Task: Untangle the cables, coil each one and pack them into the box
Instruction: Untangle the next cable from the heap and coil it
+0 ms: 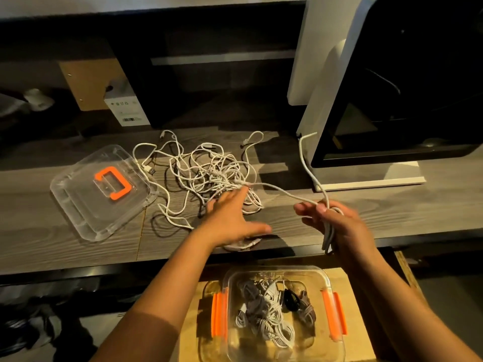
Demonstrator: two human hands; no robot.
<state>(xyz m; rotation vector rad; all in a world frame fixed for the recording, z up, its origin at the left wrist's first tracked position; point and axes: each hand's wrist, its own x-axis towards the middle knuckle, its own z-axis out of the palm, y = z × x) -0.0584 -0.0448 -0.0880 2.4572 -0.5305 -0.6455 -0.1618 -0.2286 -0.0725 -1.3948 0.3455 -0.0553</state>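
Observation:
A tangle of white cables (209,171) lies in the middle of the grey wooden tabletop (52,246). My left hand (232,218) stretches out over the tangle's near edge with straight, spread fingers. My right hand (334,223) grips a partly coiled white cable (328,236); one strand runs left into the tangle and another loops up toward the white machine. The clear box (326,280) with orange latches stands below the table edge on a wooden surface, with several coiled cables inside.
The box's clear lid (78,205) with an orange handle lies on the table at left. A large white and black machine (392,87) stands at the right rear. A small white carton (128,111) sits at the back left.

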